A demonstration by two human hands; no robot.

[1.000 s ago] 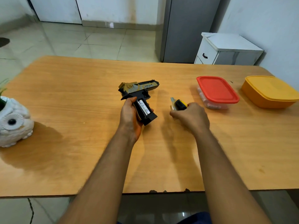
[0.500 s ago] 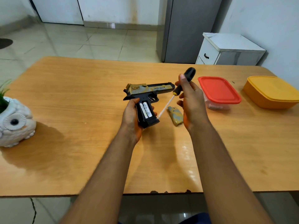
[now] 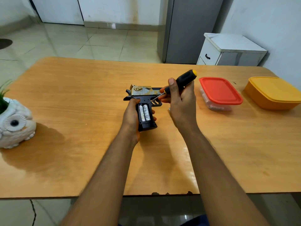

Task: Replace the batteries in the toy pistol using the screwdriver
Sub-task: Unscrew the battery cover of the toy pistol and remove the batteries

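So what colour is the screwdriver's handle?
The screwdriver handle is black with a yellow end cap, seen in the head view.

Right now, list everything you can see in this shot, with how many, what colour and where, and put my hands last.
toy pistol: one, black and gold, above the table centre, grip held.
batteries: two, silver, side by side in the open grip.
screwdriver: one, black handle with yellow cap, tip at the pistol frame.
red-lidded box: one, clear with red lid, right of the pistol.
yellow box: one, yellow, far right on the table.
owl planter: one, white, green plant, left edge.
table: one, light wood.
cabinet: one, white, behind the table.
fridge: one, grey, beside the cabinet.
left hand: grips the pistol grip.
right hand: holds the screwdriver.
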